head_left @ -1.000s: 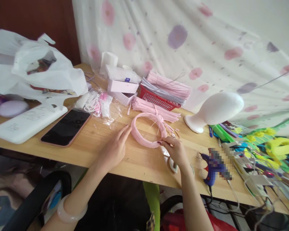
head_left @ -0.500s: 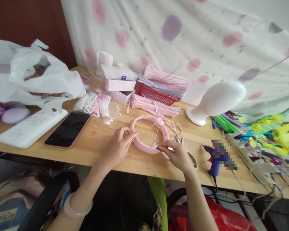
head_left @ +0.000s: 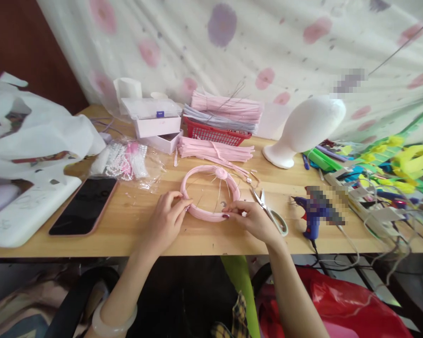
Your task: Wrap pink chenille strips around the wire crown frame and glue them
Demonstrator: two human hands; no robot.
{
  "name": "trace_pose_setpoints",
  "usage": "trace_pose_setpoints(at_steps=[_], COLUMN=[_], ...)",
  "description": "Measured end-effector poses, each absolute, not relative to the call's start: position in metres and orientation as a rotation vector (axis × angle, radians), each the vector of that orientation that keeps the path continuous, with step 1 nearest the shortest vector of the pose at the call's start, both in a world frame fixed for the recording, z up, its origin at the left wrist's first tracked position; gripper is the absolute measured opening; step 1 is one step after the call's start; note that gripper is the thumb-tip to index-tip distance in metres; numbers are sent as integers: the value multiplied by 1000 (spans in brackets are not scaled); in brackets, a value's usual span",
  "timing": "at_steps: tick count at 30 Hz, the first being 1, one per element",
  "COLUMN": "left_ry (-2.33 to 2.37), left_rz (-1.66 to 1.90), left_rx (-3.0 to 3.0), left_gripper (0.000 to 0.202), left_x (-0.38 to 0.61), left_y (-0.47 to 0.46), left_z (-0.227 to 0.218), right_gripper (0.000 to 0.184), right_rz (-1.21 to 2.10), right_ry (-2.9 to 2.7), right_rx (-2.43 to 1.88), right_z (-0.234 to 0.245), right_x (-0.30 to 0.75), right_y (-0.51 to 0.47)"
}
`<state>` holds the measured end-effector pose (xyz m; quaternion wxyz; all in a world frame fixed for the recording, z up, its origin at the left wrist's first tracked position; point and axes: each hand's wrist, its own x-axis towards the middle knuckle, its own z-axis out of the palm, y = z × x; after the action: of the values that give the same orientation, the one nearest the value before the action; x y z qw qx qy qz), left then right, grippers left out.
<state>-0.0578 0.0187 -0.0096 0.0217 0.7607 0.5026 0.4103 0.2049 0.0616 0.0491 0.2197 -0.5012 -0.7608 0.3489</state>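
Between my hands is a pink ring-shaped band (head_left: 207, 215), with a rolled rosette (head_left: 221, 173) on its far side and thin wires crossing its middle. My left hand (head_left: 167, 218) pinches the band's near left side between thumb and fingers. On the near right side, my right hand (head_left: 252, 218) grips it the same way. Open-bladed scissors (head_left: 268, 211) with pale green handles lie just beyond my right hand. Behind the band rests a bundle of pink strips (head_left: 215, 150), with a few loose ends trailing toward the ring.
A phone (head_left: 84, 206), a white power bank (head_left: 31, 211) and bagged beads (head_left: 127, 159) are on the left. Behind stand white boxes (head_left: 157, 126) and a red basket (head_left: 215, 134) of strips. A foam head (head_left: 305, 126), a glue gun (head_left: 313, 216) and cabled power strips (head_left: 370, 211) occupy the right.
My view has shifted to the right. Both hands keep hold of the pink band, which sits flat-looking above the table as before; the scissors show more fully beside my right hand.
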Motion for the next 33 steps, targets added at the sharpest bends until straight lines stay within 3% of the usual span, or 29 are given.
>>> trace_pose_setpoints(at_steps=[7,14,19,33], left_ry=[1537,1558,1577,1665], left_rz=[1278,1332,1497,1194], left_rx=[2423,2442,2448,2450], left_gripper=[43,44,33,39], left_x=[-58,-59,-46,-5], left_y=[17,20,-1,-23], left_z=[-10,-8,7,-10], right_gripper=[18,19,18,17], right_rz=[992,1011,1024,1065], right_ry=[-2068,-2036,-2019,-2031], right_rx=[-1377,-1350,-1338,-1311], right_z=[50,41,39,39], right_x=[205,206,206,207], right_y=[60,62,61,61])
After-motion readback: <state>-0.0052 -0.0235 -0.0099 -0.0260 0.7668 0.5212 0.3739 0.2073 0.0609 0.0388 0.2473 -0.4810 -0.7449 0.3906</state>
